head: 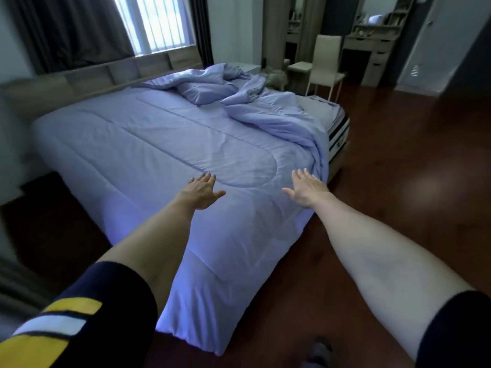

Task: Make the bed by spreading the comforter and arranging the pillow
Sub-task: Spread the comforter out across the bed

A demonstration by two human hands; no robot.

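Observation:
A lavender quilted comforter (148, 139) lies flat over most of the bed and hangs over the near corner almost to the floor. Its far right part is bunched into folds (268, 112). A lavender pillow (204, 91) lies crumpled near the headboard among those folds. My left hand (200, 191) is stretched out, palm down, fingers apart, at the comforter near the foot edge. My right hand (308, 187) is stretched out the same way near the right edge. Whether they touch the fabric I cannot tell. Neither hand holds anything.
A wooden headboard with shelves (111, 73) runs under a curtained window (156, 22). The bare mattress corner (337, 128) shows at the far right. A cream chair (324, 62) and a dressing table (372, 43) stand beyond the bed. Dark wood floor (398, 168) surrounds the bed.

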